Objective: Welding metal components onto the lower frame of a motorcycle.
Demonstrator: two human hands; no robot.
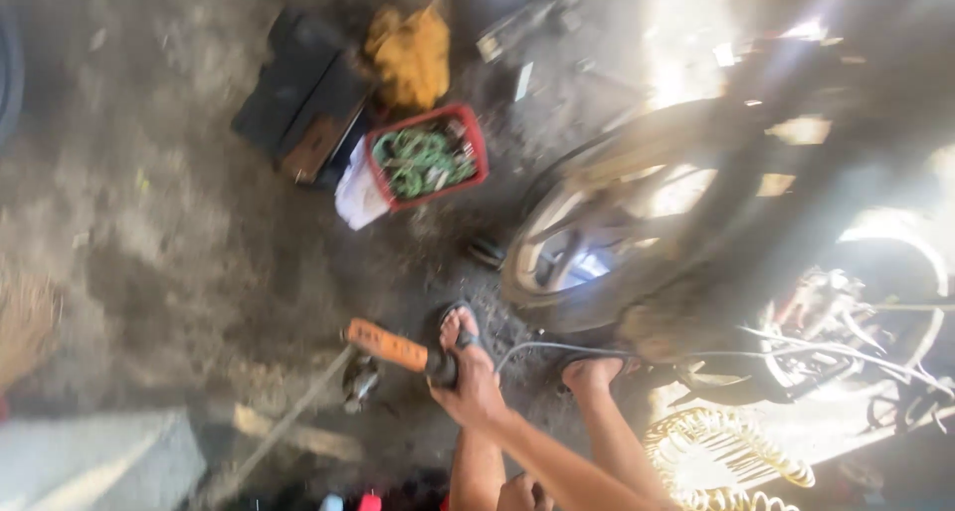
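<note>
My right hand (471,384) reaches out over my knees and is closed on the black end of an orange-handled tool (390,347), which points left above the dirty floor. A thin grey cable (567,349) runs from beside the hand to the right, toward the motorcycle. My two sandalled feet (460,329) (591,374) rest on the ground on either side of the hand. My left hand does not show. The picture is blurred by motion.
A motorcycle wheel (597,232) stands right of centre, with engine parts behind it. Further back are a red basket of green parts (428,158), a white rag (356,191), a yellow cloth (410,58) and a black box (298,103). A coiled yellow hose (716,461) lies bottom right.
</note>
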